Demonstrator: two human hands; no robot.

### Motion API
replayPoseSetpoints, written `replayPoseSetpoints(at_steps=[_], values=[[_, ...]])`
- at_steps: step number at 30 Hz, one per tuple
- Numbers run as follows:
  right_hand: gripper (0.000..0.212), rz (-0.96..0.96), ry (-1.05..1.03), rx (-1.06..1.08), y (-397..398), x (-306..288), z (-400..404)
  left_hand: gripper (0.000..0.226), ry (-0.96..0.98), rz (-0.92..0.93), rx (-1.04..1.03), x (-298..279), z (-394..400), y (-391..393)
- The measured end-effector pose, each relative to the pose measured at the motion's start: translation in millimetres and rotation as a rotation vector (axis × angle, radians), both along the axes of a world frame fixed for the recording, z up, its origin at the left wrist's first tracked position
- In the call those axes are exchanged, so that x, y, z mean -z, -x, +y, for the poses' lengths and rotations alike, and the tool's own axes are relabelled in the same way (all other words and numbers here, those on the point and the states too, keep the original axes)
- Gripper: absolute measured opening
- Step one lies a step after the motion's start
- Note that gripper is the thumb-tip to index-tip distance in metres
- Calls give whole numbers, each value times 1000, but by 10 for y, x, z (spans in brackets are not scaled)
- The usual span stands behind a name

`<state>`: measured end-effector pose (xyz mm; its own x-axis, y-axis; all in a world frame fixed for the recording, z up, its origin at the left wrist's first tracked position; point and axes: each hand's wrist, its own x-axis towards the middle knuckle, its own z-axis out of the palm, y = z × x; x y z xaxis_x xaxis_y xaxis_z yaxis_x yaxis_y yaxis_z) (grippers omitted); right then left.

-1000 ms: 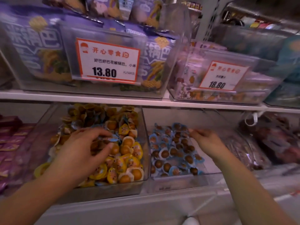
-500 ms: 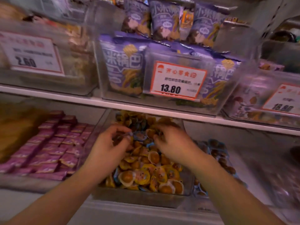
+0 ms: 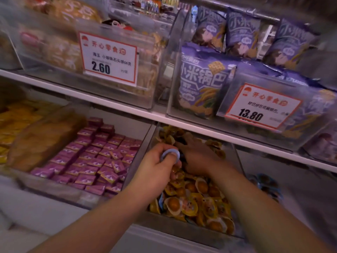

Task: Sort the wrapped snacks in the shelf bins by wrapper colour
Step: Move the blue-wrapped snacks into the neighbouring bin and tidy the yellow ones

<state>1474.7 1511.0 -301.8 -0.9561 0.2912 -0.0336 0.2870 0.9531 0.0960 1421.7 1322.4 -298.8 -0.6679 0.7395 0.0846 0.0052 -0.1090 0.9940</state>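
A clear bin [image 3: 182,228] on the lower shelf holds a heap of yellow-wrapped snacks [image 3: 197,201]. My left hand [image 3: 156,168] is over the bin's left side and grips a blue-wrapped snack [image 3: 170,154] between curled fingers and thumb. My right hand [image 3: 198,156] reaches deeper into the heap, palm down, its fingertips hidden among the wrappers at the back. A bin with blue-wrapped snacks [image 3: 264,183] stands to the right, blurred.
Left of the yellow bin lies a tray of purple-wrapped squares [image 3: 94,157], then yellow packets [image 3: 16,121]. The shelf edge [image 3: 127,108] above carries bins with price tags 2.60 [image 3: 108,58] and 13.80 [image 3: 260,106] and purple bags [image 3: 202,83].
The view has swung left. My left hand now holds a blue-wrapped snack lifted from the yellow heap. My right hand has pushed further back into the bin.
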Motion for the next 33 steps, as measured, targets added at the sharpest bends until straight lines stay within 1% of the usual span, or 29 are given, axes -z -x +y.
replayPoseSetpoints(at_steps=[3,6,8,9,11,13,15,16,17,18,19,20,21,22,23,24,25,26,27,29,30,32,33], values=[[61,-3,3,-25,18,12,-91,15,6,4,9,-5,-25,4],[55,7,101,69,-25,12,-124,15,-2,-8,19,-13,-35,-3],[47,27,156,69,-93,-7,-140,15,-30,-40,14,-21,-29,-8],[40,75,199,68,-132,-25,-146,15,-46,-55,9,-24,-26,-9],[31,258,338,152,-250,-114,-166,15,-52,-38,-6,-7,-20,-10],[33,435,477,291,-388,-229,-167,15,-42,26,-25,22,-13,-12],[38,543,547,431,-541,-333,-193,17,-39,79,-43,33,-6,-21],[35,597,603,486,-619,-374,-234,18,-42,110,-53,35,-7,-31],[26,687,723,508,-691,-400,-299,19,-47,161,-67,35,-9,-44],[21,805,896,513,-752,-407,-389,20,-50,237,-81,34,-17,-69],[19,921,1109,535,-803,-404,-495,20,-56,325,-89,26,-22,-103],[17,989,1347,581,-852,-394,-603,21,-67,409,-83,21,-24,-150],[18,997,1588,613,-894,-387,-711,23,-80,479,-64,16,-19,-206],[23,949,1801,616,-926,-385,-805,27,-86,540,-41,17,-5,-268],[28,867,1947,594,-954,-386,-875,31,-82,600,-15,19,15,-330],[32,793,2010,564,-977,-373,-917,35,-64,656,17,23,42,-384],[34,759,2010,543,-994,-358,-942,40,-38,696,61,29,72,-431],[36,771,1980,538,-1021,-349,-948,45,-15,707,116,39,95,-470],[35,818,1930,537,-1050,-342,-937,51,-3,688,183,43,105,-503],[26,945,1821,538,-1140,-362,-867,65,-14,618,316,51,114,-550],[21,983,1776,534,-1205,-382,-815,69,-24,604,348,59,117,-558],[13,1024,1700,523,-1362,-417,-664,67,-23,611,337,80,130,-535],[9,1039,1657,520,-1453,-436,-566,60,-3,658,295,96,140,-502]])
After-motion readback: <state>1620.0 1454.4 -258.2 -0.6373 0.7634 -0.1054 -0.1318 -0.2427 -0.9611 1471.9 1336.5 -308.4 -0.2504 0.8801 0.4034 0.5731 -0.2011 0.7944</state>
